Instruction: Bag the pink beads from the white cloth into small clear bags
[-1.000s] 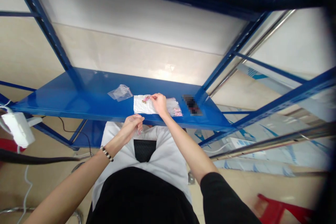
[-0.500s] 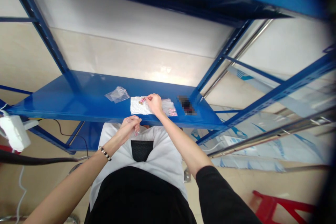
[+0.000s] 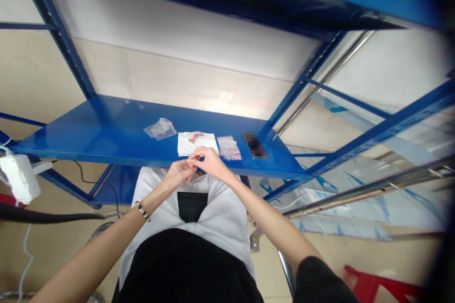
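Just over the front edge of the shelf, my two hands meet. My left hand (image 3: 177,173) is closed, its fingers curled around something small, partly clear and pinkish, that I cannot make out. Against its fingertips, my right hand (image 3: 207,161) pinches thumb and forefinger together; whatever lies between them is too small to tell. Right behind the hands lies a crumpled white paper sheet (image 3: 185,147), carrying a little pile of pink and brownish beads (image 3: 195,137). To its right is a clear zip bag (image 3: 227,147) with pink beads in its lower part.
Clear plastic bags (image 3: 160,129) lie on the blue shelf (image 3: 106,128), left of the paper. A pixelated dark object (image 3: 254,146) is at its right. Blue uprights frame both sides, with an upper shelf (image 3: 249,4) overhead. A red stool (image 3: 377,284) stands lower right.
My right hand has drawn back from the beads on the paper, toward me and down, to meet my left hand's fingertips. My left hand stays nearly in place.
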A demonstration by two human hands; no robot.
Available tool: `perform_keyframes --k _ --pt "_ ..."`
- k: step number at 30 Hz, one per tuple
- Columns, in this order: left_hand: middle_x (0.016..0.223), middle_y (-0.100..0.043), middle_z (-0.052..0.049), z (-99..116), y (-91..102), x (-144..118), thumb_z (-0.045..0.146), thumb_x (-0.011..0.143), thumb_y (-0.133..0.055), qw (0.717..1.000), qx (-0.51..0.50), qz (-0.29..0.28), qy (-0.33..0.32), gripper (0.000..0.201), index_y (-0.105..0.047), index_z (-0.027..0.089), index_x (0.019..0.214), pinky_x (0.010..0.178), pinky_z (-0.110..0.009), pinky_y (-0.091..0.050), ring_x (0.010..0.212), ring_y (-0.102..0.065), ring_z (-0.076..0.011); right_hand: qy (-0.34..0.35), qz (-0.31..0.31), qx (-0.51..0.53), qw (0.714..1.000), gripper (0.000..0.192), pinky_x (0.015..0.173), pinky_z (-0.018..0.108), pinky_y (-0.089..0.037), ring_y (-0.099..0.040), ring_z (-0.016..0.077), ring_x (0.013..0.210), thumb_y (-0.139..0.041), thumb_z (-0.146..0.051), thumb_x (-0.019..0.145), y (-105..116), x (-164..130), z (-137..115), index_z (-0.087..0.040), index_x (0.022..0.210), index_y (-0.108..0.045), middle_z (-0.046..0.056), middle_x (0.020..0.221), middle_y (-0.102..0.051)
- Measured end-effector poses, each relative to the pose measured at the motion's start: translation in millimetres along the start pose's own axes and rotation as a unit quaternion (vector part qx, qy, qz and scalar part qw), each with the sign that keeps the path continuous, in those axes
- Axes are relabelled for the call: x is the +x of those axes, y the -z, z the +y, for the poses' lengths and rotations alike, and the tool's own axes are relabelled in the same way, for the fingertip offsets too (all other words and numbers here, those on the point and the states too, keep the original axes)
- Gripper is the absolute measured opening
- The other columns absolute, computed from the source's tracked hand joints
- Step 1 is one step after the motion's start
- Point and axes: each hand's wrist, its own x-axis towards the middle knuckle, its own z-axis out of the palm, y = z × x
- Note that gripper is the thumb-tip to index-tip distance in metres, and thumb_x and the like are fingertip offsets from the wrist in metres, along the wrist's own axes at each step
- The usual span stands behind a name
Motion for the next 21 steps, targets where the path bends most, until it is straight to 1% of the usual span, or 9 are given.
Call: perform_keyframes --k 2,4,7,9,11,13,16,21 --pt "0.045 -0.053 0.003 -1 -1.0 0 0.041 0.074 -0.073 1.000 -0.007 0.004 0.005 0.029 -0.057 0.016 0.074 0.040 -0.020 -0.034 0.037 -0.044 -0.0087 -0.020 0.025 0.015 0.999 0.013 0.068 0.025 -0.044 -0.061 0.0148 0.072 -0.066 -0.026 0.082 4 9 17 -0.017 0.077 -0.074 0.003 0.076 -0.071" --pt "0.045 -0.053 0.004 -1 -1.6 0 0.041 0.074 -0.073 1.000 -0.011 0.001 0.007 0.030 -0.055 0.017 0.072 0.041 -0.020 -0.034 0.038 -0.044 -0.0083 -0.047 0.085 0.014 0.995 0.013 0.068 0.025 -0.045 -0.063 0.0155 0.072 -0.065 -0.024 0.082 8 22 39 -0.016 0.078 -0.074 0.003 0.080 -0.073" --pt "0.045 -0.053 0.004 -1 -1.9 0 0.040 0.074 -0.073 1.000 -0.011 -0.009 0.012 0.030 -0.055 0.017 0.072 0.040 -0.019 -0.032 0.038 -0.043 -0.0078 -0.099 0.175 -0.019 0.979 0.014 0.069 0.025 -0.046 -0.065 0.0167 0.072 -0.062 -0.021 0.080 7 44 71 -0.015 0.077 -0.074 0.004 0.079 -0.074" --pt "0.045 -0.053 0.004 -2 -1.5 1 0.040 0.074 -0.073 1.000 -0.010 -0.003 0.010 0.030 -0.055 0.017 0.071 0.041 -0.019 -0.032 0.039 -0.043 -0.0076 -0.125 0.201 -0.050 0.970 0.013 0.068 0.025 -0.046 -0.065 0.0167 0.071 -0.062 -0.020 0.079 4 54 86 -0.016 0.077 -0.074 0.004 0.076 -0.073" --pt "0.045 -0.053 0.004 -3 -1.1 2 0.040 0.074 -0.074 1.000 -0.015 0.004 0.011 0.030 -0.055 0.017 0.071 0.041 -0.019 -0.033 0.038 -0.043 -0.0076 -0.122 0.203 -0.076 0.969 0.013 0.069 0.024 -0.046 -0.064 0.0159 0.070 -0.062 -0.020 0.079 -1 59 94 -0.017 0.078 -0.075 0.004 0.076 -0.072" --pt "0.045 -0.053 0.004 -3 -0.8 3 0.041 0.072 -0.074 1.000 -0.025 0.006 0.016 0.031 -0.055 0.017 0.072 0.041 -0.019 -0.034 0.038 -0.043 -0.0078 -0.104 0.200 -0.099 0.969 0.014 0.069 0.024 -0.045 -0.063 0.0148 0.070 -0.061 -0.021 0.080 -4 60 98 -0.018 0.079 -0.074 0.003 0.078 -0.071" --pt "0.045 -0.054 0.004 -2 -0.9 3 0.041 0.072 -0.075 0.999 -0.035 0.001 0.022 0.031 -0.055 0.017 0.074 0.040 -0.020 -0.036 0.037 -0.043 -0.0082 -0.089 0.190 -0.137 0.968 0.014 0.071 0.024 -0.044 -0.061 0.0142 0.071 -0.060 -0.021 0.082 -5 59 98 -0.019 0.080 -0.074 0.003 0.079 -0.069" --pt "0.045 -0.054 0.004 -3 -2.6 2 0.039 0.074 -0.074 0.999 -0.033 -0.006 0.020 0.029 -0.055 0.017 0.076 0.041 -0.020 -0.036 0.037 -0.043 -0.0079 -0.066 0.155 -0.195 0.966 0.011 0.074 0.025 -0.042 -0.057 0.0156 0.073 -0.064 -0.024 0.084 -6 57 92 -0.020 0.078 -0.073 0.002 0.075 -0.066"
